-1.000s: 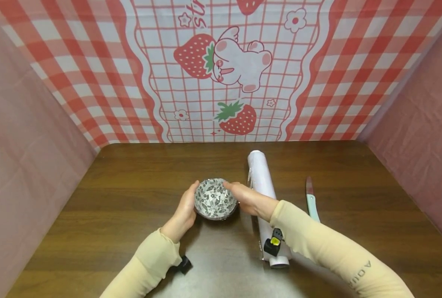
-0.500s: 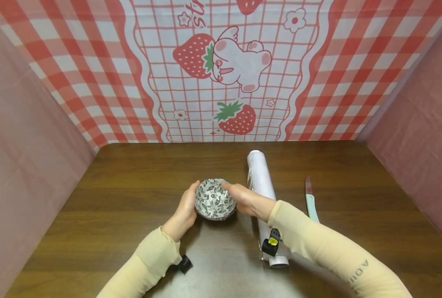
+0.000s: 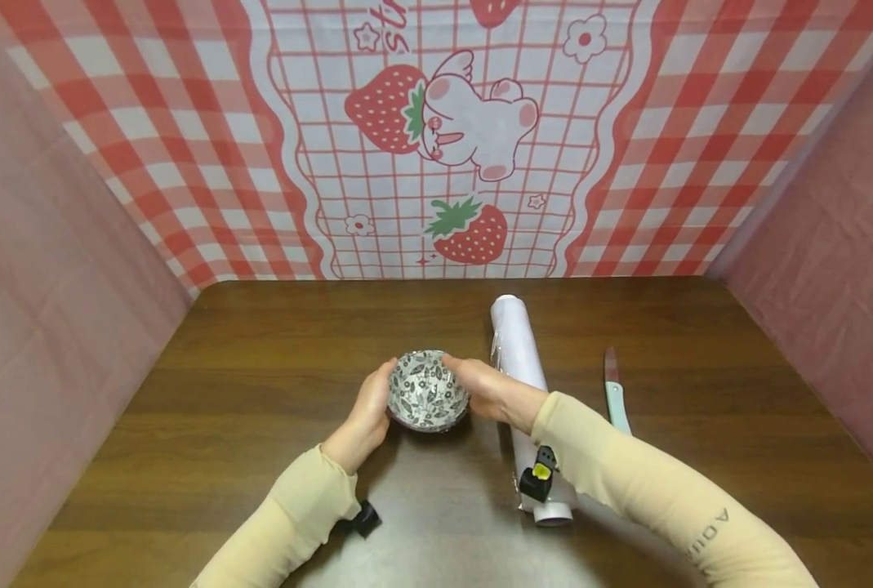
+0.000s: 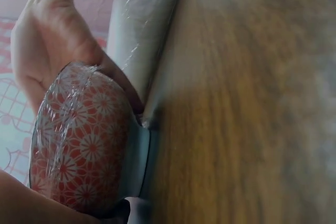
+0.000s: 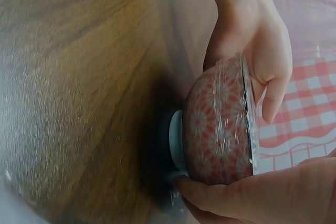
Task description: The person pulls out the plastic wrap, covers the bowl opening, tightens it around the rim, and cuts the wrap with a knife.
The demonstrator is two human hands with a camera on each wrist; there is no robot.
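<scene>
A small bowl (image 3: 429, 392) is held between both hands near the middle of the table. Its inside has a dark leaf-and-flower pattern; its outside, in the left wrist view, is red with white flowers. Clear cling film (image 5: 231, 114), crinkled and shiny, covers the mouth and clings to the sides. My left hand (image 3: 363, 416) grips the left side, thumb by the rim. On the right side my right hand (image 3: 491, 388) holds the bowl, thumb at the rim and fingers reaching below. The bowl's foot (image 4: 137, 161) is close to the tabletop; whether it touches cannot be told.
Right of the bowl lies a long roll of cling film (image 3: 518, 347), partly under the right forearm. Farther right is a knife (image 3: 613, 396) with a pale green handle. A strawberry-patterned cloth (image 3: 436, 204) hangs behind the brown table (image 3: 260, 351).
Both hands keep their hold on the bowl, which stays almost in place. Only slight shifts of the hands and the view are visible.
</scene>
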